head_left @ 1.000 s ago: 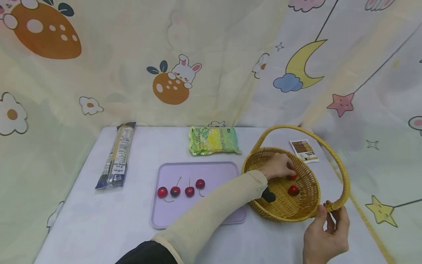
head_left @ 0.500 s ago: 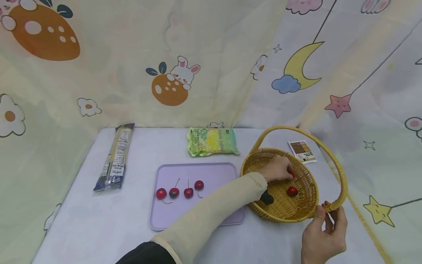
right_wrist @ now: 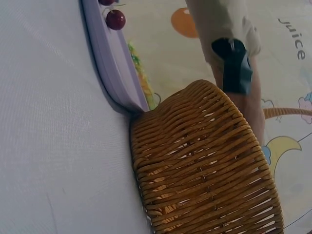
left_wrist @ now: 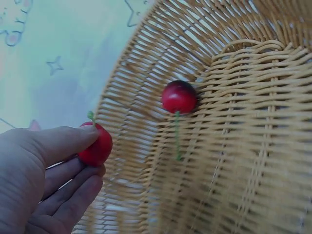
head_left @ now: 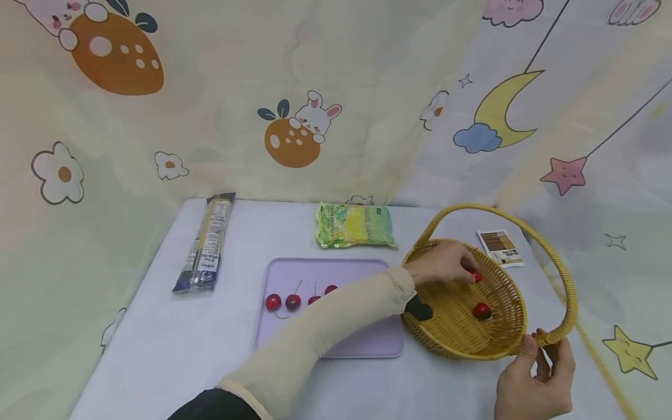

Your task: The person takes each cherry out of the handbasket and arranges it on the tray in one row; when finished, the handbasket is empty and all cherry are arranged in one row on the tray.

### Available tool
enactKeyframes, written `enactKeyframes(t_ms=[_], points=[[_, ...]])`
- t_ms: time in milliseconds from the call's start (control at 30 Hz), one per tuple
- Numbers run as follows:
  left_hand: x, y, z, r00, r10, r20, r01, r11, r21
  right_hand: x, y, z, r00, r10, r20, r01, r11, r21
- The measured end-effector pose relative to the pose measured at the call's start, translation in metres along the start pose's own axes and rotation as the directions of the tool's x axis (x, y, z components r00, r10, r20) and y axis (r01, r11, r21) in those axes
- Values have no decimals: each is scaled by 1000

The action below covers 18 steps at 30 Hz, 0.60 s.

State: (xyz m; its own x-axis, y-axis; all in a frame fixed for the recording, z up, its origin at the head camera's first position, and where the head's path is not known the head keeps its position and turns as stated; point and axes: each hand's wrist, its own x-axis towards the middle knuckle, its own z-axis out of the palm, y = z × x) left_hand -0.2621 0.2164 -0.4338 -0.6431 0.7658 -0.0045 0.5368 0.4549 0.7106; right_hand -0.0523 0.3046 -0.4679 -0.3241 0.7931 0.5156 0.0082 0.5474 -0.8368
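Observation:
My left hand (head_left: 443, 262) reaches over the wicker basket (head_left: 517, 291) and pinches a red cherry (left_wrist: 99, 146) between thumb and fingers. In the left wrist view, its short green stem points up beside the thumb. A second, darker cherry (head_left: 482, 311) lies on the basket's woven floor, its stem (left_wrist: 178, 136) showing in the left wrist view. At the basket's near right, my right hand (head_left: 535, 379) grips the rim where the arched handle (head_left: 567, 280) joins it. That hand is outside the right wrist view, which shows the basket's outer wall (right_wrist: 204, 161).
Left of the basket lies a lilac tray (head_left: 362, 350) with several cherries (head_left: 293, 301), partly covered by my left sleeve (head_left: 320, 332). Behind stand a green-yellow packet (head_left: 357, 226) and a small brown-white sachet (head_left: 501, 248). A long clear-and-blue packet (head_left: 207, 245) lies far left.
The head view has shifted, moving the scene rightward. Against the basket, my left hand with its cherry has drawn slightly left, and the forearm covers more of the tray cherries. The right hand keeps its grip.

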Motion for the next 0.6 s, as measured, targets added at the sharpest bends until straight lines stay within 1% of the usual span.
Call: enactKeyframes(t_ms=[100, 167, 233, 300, 433, 500, 600], points=[[-12, 2, -13, 1000, 16, 6, -15, 1000, -9, -1, -16, -2, 999, 50, -1, -50, 998, -49], [-20, 3, -21, 1000, 14, 3, -14, 1000, -23, -3, -26, -3, 998, 67, -2, -67, 996, -66], [-28, 2, -28, 1000, 16, -2, -16, 999, -35, -4, -31, -3, 997, 83, -5, -83, 994, -73], [-36, -1, -35, 1000, 21, -7, -21, 999, -32, -3, -29, -3, 996, 87, -3, -87, 993, -78], [-54, -7, -49, 999, 46, -18, -46, 999, -22, -1, -12, -2, 996, 93, 12, -91, 992, -83], [-65, -11, -57, 998, 55, -19, -55, 998, -17, 0, -5, -2, 994, 103, 25, -101, 991, -88], [-83, -19, -67, 998, 62, -26, -63, 997, -43, -1, -1, -2, 990, 133, 46, -127, 986, -111]])
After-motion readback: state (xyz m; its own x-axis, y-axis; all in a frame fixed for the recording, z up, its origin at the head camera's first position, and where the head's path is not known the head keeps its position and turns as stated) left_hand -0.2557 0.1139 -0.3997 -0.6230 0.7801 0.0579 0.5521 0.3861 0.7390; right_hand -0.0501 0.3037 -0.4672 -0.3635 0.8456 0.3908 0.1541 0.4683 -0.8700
